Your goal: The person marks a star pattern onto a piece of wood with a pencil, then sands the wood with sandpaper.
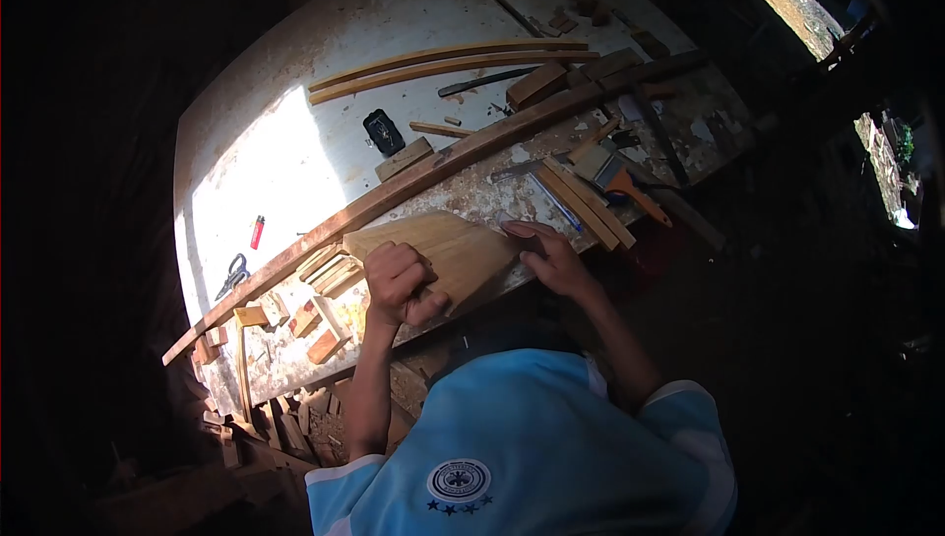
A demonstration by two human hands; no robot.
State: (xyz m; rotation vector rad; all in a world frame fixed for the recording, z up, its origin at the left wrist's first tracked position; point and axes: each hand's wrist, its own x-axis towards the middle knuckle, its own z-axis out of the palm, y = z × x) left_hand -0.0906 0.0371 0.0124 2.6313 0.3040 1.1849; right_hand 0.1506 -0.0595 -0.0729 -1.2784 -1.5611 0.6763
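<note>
A pale, flat wooden board (458,252) with angled ends lies at the near edge of the workbench, in front of my body. My left hand (399,285) is closed at the board's left end, knuckles up, and holds it there. At the opposite end is my right hand (553,258), its fingers bent over a small dark brown flat piece (529,243) that looks like sandpaper. The fingers partly hide this piece, which is against or close to the board's right edge.
A long wooden bar (394,189) crosses the workbench (379,29) behind the board. Wood strips (586,203) and an orange-handled brush (638,196) lie right. Small wood blocks (330,329), scissors (234,273) and a red lighter (258,232) lie left. Farther back are curved strips (443,63).
</note>
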